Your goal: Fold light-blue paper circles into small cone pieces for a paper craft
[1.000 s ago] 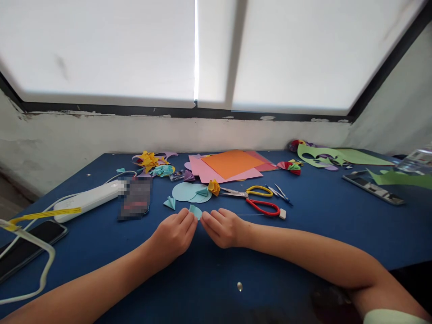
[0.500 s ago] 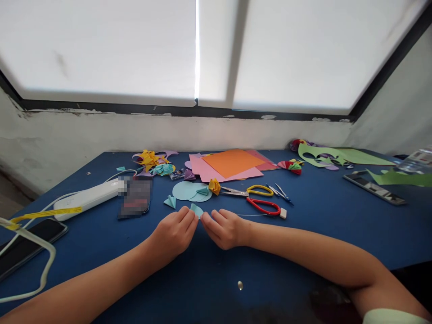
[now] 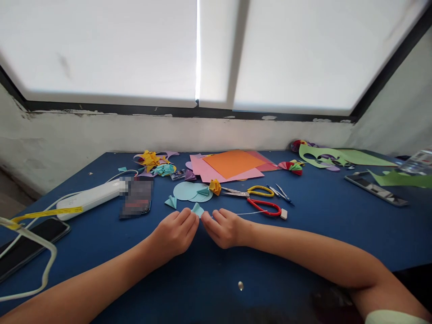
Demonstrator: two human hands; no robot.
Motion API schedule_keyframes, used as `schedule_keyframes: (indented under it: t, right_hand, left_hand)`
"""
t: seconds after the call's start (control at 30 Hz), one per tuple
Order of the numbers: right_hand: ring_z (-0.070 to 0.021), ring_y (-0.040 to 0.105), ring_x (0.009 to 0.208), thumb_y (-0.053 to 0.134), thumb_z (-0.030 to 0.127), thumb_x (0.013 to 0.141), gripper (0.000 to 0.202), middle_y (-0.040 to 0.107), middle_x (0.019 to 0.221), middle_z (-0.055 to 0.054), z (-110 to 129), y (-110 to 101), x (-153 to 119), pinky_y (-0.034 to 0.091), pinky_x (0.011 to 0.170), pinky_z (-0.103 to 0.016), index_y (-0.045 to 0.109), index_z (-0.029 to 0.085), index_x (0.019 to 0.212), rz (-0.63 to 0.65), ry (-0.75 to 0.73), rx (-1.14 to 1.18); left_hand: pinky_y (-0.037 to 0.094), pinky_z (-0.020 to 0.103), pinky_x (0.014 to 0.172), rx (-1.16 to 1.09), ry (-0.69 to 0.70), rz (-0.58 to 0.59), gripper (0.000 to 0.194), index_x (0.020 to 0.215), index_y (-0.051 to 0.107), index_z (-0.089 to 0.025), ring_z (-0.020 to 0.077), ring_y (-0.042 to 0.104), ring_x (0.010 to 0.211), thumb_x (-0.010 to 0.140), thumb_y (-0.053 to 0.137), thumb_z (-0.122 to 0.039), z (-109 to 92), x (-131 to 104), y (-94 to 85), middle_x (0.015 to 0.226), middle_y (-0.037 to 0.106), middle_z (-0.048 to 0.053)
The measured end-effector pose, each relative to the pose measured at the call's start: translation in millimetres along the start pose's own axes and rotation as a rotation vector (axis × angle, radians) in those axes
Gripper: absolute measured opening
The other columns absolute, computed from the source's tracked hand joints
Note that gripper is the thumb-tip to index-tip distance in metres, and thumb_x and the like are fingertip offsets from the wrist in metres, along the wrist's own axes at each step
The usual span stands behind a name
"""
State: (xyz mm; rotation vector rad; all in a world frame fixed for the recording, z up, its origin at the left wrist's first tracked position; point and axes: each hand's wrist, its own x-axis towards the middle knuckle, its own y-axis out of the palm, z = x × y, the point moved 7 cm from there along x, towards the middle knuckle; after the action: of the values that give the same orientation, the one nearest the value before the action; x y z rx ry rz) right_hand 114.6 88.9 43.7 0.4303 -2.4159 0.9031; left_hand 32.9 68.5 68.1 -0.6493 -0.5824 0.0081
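A small light-blue paper piece (image 3: 197, 210) with a crease stands up between my two hands. My left hand (image 3: 178, 229) pinches its left edge, and my right hand (image 3: 223, 228) pinches its right edge; the fingertips partly cover it. From behind my right hand a thin white thread (image 3: 249, 213) runs toward the red scissor handle. Just beyond my fingers lie flat light-blue paper circles (image 3: 185, 191), with one folded blue cone (image 3: 171, 201) to their left and another on top. A yellow folded paper piece (image 3: 215, 187) touches the tips of the scissors (image 3: 261, 194).
Orange paper (image 3: 232, 163) and pink sheets lie at the back. A white power strip (image 3: 92, 198) and phones (image 3: 33, 247) are on the left. Green paper scraps (image 3: 362, 156) and a grey phone (image 3: 375, 189) lie right. A small shiny bead (image 3: 240, 285) sits near the front.
The blue paper between my fingers has changed shape slightly, now showing a more raised fold. The thread by my right hand has shifted a little; both hands stay nearly in place.
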Motion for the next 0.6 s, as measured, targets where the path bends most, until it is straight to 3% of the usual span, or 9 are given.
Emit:
schedule_keyframes:
  t: [0.17, 0.3, 0.6]
  right_hand:
    - [-0.0114, 0.046, 0.052, 0.045, 0.013, 0.085, 0.018, 0.062, 0.086, -0.01, -0.5, -3.9, 0.3, 0.028, 0.045, -0.029, 0.062, 0.009, 0.082, -0.008, -0.018, -0.015]
    - [-0.0158, 0.055, 0.065, 0.043, 0.013, 0.086, 0.019, 0.061, 0.091, -0.011, 0.3, -6.6, 0.6, 0.035, 0.05, -0.029, 0.062, 0.008, 0.088, -0.028, -0.034, -0.042]
    - [-0.0203, 0.06, 0.072, 0.045, 0.011, 0.086, 0.018, 0.062, 0.085, -0.014, 5.6, -6.7, 1.0, 0.043, 0.059, -0.033, 0.061, 0.005, 0.084, -0.051, -0.089, -0.087]
  left_hand:
    - [0.051, 0.032, 0.059, 0.013, 0.039, -0.016, 0.022, 0.086, 0.062, -0.002, 0.0197, 0.059, 0.067, 0.087, 0.04, -0.001, -2.9, -0.8, 4.8, 0.071, 0.065, 0.011]
    - [0.051, 0.033, 0.059, 0.01, 0.05, -0.009, 0.026, 0.081, 0.063, -0.005, 0.0181, 0.056, 0.063, 0.088, 0.038, -0.002, -4.4, -0.8, 8.2, 0.069, 0.064, 0.01]
    - [0.047, 0.03, 0.054, -0.006, 0.019, 0.019, 0.023, 0.083, 0.063, -0.003, 0.0173, 0.053, 0.06, 0.087, 0.04, -0.002, -2.8, 2.3, 6.5, 0.066, 0.059, 0.008]
